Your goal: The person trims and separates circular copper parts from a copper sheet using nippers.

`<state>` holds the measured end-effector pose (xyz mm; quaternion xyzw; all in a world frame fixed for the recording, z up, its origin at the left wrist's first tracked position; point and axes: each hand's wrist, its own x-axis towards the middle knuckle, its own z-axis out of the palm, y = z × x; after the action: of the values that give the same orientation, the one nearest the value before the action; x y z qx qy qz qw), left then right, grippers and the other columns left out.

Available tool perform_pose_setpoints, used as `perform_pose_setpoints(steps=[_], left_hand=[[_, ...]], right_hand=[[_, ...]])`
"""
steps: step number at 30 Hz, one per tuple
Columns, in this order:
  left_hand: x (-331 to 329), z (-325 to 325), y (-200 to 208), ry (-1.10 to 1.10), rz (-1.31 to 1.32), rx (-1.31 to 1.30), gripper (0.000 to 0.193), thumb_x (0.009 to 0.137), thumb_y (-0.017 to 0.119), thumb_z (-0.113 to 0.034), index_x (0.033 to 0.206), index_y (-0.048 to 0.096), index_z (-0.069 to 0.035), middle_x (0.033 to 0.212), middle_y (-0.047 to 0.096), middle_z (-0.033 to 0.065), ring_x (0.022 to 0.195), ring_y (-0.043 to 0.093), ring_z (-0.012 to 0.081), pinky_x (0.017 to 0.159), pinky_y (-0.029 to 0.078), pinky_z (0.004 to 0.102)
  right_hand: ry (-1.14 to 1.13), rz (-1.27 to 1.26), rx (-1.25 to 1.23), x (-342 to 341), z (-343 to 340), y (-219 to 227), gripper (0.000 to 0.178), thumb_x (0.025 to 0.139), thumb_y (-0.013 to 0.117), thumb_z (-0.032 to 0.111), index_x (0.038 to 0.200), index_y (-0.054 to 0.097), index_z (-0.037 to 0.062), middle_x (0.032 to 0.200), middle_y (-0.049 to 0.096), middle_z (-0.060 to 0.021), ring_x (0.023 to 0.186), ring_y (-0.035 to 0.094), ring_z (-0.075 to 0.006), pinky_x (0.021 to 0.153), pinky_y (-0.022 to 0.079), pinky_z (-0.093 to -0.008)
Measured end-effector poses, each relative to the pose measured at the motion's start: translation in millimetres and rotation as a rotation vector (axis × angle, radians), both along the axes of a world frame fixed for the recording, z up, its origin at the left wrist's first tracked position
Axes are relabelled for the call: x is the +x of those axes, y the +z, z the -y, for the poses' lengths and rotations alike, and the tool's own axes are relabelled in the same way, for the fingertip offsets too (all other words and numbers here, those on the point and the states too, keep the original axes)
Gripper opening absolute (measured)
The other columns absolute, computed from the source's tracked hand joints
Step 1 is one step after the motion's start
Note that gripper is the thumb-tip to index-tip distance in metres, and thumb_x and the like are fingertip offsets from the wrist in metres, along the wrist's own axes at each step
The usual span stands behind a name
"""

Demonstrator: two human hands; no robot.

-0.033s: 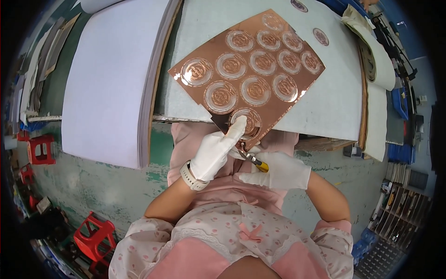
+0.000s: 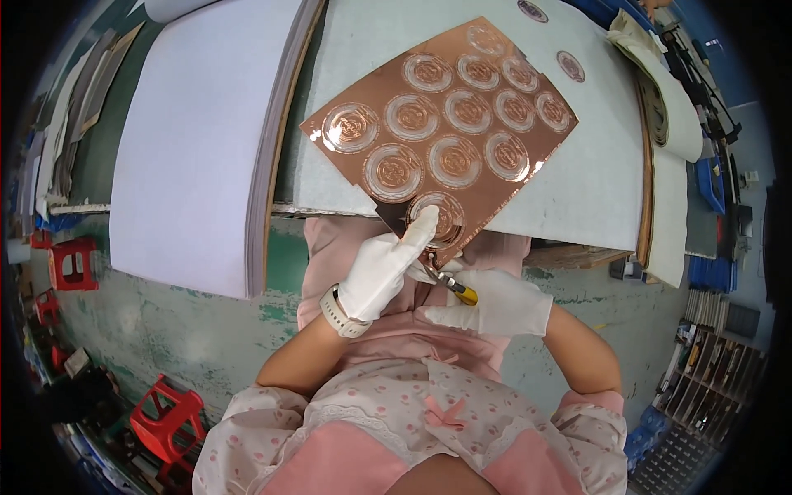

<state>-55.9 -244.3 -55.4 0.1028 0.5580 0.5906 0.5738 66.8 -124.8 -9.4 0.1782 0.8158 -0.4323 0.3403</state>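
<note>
A thin copper-coloured sheet [image 2: 487, 148] with several round embossed patterns lies on the white-covered table, its near corner jutting over the front edge. My left hand [image 2: 379, 268], in a white glove, grips the sheet near that corner. Its thumb presses on the nearest round pattern; the other fingers are mostly hidden underneath. Gloved in white too, my right hand [image 2: 503, 304] is closed around a pair of pliers [image 2: 464, 293] with yellow and black handles. The metal jaws meet the sheet's near corner. Whether they bite into it is too small to tell.
Left of the sheet lies a tall stack of large white paper [image 2: 194, 148]. Two small oval pieces, one of them a reddish oval [image 2: 570, 66], rest on the white table cover [image 2: 577, 165]. Folded cloth [image 2: 672, 124] hangs at the right. Red stools [image 2: 167, 417] stand on the floor at left.
</note>
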Motion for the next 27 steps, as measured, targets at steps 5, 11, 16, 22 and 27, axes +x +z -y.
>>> perform_pose_setpoints(steps=[5, 11, 16, 22, 27], left_hand=[[-5.7, 13.0, -13.7, -0.247, -0.843, 0.217, 0.046, 0.084, 0.042, -0.001, 0.129, 0.04, -0.004, 0.095, 0.064, 0.0098, 0.065, 0.061, 0.013, 0.057, 0.047, 0.0203], [0.7, 11.9, -17.2, -0.087, -0.716, 0.246, 0.031, 0.089, 0.051, -0.017, 0.117, 0.054, -0.005, 0.094, 0.062, 0.0079, 0.08, 0.056, 0.0078, 0.069, 0.045, 0.0201], [-0.6, 12.3, -16.6, 0.062, -0.343, 0.225, 0.033, 0.09, 0.051, -0.028, 0.111, 0.059, -0.005, 0.092, 0.061, 0.0096, 0.083, 0.053, 0.0045, 0.071, 0.044, 0.0215], [-9.0, 20.5, -31.0, -0.241, -1.074, 0.22, 0.043, 0.083, 0.047, -0.004, 0.125, 0.047, -0.011, 0.083, 0.059, 0.0163, 0.063, 0.056, 0.0226, 0.057, 0.045, 0.0307], [-11.8, 19.3, -31.7, -0.247, -1.167, 0.281, 0.056, 0.075, 0.046, 0.002, 0.129, 0.042, -0.01, 0.085, 0.058, 0.0173, 0.057, 0.052, 0.0293, 0.052, 0.043, 0.0341]], right_hand=[[-0.026, -0.07, -0.01, 3.7, -0.8, -2.9, 0.051, 0.078, 0.062, 0.043, 0.101, 0.056, -0.0016, 0.079, 0.06, -0.0118, 0.065, 0.058, -0.0218, 0.061, 0.046, -0.0301], [0.049, -0.179, 0.053, 3.5, -6.5, -10.1, 0.045, 0.077, 0.061, 0.043, 0.098, 0.059, 0.0038, 0.077, 0.062, -0.0139, 0.065, 0.06, -0.0272, 0.06, 0.047, -0.0324], [0.053, -0.153, 0.032, -0.7, -8.4, -11.3, 0.046, 0.076, 0.066, 0.038, 0.105, 0.057, 0.0024, 0.08, 0.061, -0.0157, 0.069, 0.059, -0.026, 0.064, 0.046, -0.0302], [0.092, -0.152, 0.088, -9.0, -9.0, -2.3, 0.043, 0.076, 0.066, 0.036, 0.102, 0.058, 0.0032, 0.075, 0.059, -0.0179, 0.062, 0.055, -0.031, 0.06, 0.045, -0.0321], [0.092, 0.0, 0.062, -18.3, -10.0, 7.9, 0.04, 0.077, 0.063, 0.039, 0.104, 0.06, 0.0092, 0.079, 0.063, -0.0133, 0.07, 0.061, -0.0267, 0.064, 0.046, -0.0327]])
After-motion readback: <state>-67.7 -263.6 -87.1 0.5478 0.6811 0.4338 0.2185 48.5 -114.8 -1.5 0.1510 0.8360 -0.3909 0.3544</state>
